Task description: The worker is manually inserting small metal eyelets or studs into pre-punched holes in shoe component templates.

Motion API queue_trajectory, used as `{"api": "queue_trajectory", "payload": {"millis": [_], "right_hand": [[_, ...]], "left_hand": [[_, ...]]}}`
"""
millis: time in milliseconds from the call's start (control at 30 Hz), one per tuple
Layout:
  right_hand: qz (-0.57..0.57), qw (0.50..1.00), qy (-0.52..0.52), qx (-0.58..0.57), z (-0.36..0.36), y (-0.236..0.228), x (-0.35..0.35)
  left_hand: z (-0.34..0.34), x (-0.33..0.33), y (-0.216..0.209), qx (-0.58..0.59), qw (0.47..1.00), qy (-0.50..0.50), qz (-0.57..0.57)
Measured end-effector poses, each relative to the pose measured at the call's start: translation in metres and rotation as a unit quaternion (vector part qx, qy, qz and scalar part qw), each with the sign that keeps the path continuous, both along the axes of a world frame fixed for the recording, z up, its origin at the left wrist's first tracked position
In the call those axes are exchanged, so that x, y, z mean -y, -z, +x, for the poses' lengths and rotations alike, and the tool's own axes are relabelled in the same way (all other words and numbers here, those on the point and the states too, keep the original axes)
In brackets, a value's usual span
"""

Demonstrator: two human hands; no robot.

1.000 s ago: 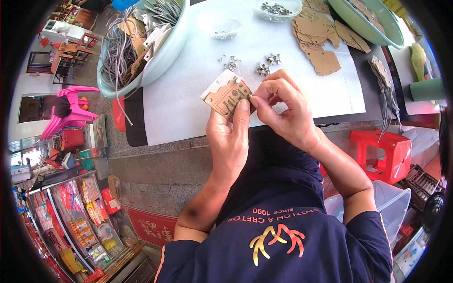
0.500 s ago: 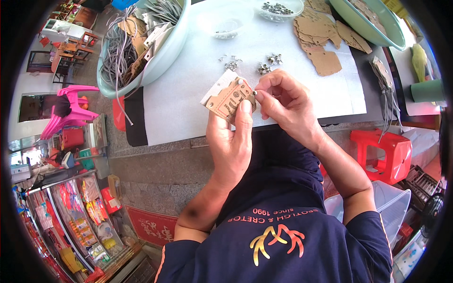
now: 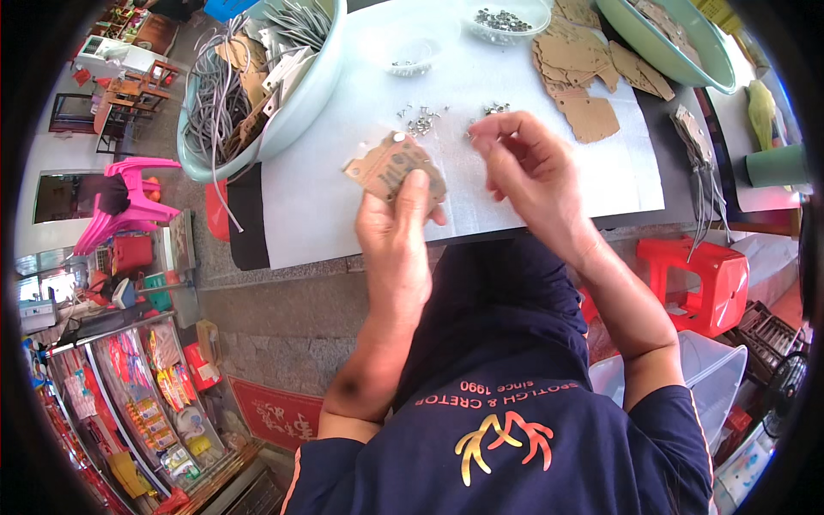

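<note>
My left hand [image 3: 396, 236] pinches a brown printed cardboard tag [image 3: 399, 167] between thumb and fingers, above the front part of the white sheet. The tag is blurred; a small round whitish stud shows at its upper edge. My right hand [image 3: 530, 167] is apart from the tag, to its right. Its thumb and forefinger come together beside a small pile of shiny metal rivets [image 3: 496, 109], partly hidden by the hand. Whatever sits between those fingertips is too small to make out. Another small cluster of metal rivets [image 3: 419, 124] lies just beyond the tag.
A pale green basin [image 3: 300, 116] with grey cords and tags stands left. Clear bowls of metal pieces [image 3: 506, 26] are at the back. Brown cardboard tags [image 3: 588, 116] lie right of them, beside a second basin [image 3: 717, 73]. Corded tags [image 3: 693, 142] hang at the right edge.
My right hand has left the tag and moved up to the rivet pile. My left hand, with the tag, has shifted left and tilted it.
</note>
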State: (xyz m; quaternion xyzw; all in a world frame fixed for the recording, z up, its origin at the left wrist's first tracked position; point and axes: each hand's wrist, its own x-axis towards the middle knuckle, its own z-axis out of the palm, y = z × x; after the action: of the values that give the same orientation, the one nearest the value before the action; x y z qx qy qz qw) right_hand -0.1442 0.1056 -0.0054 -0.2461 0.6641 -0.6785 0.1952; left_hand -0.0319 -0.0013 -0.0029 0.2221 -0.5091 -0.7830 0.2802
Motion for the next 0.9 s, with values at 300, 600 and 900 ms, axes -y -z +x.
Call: {"api": "queue_trajectory", "payload": {"millis": [300, 600, 900], "right_hand": [[0.175, 0.899, 0.020, -0.400, -0.083, -0.011, 0.020], [0.414, 0.817, -0.028, -0.401, -0.120, -0.017, 0.034], [0.375, 0.802, -0.057, -0.460, -0.116, -0.013, 0.037]], "left_hand": [[0.012, 0.021, 0.009, -0.002, 0.998, -0.025, -0.054], [0.013, 0.025, 0.011, -0.006, 0.999, -0.016, -0.051], [0.014, 0.025, 0.007, -0.001, 0.999, -0.008, -0.038]]}}
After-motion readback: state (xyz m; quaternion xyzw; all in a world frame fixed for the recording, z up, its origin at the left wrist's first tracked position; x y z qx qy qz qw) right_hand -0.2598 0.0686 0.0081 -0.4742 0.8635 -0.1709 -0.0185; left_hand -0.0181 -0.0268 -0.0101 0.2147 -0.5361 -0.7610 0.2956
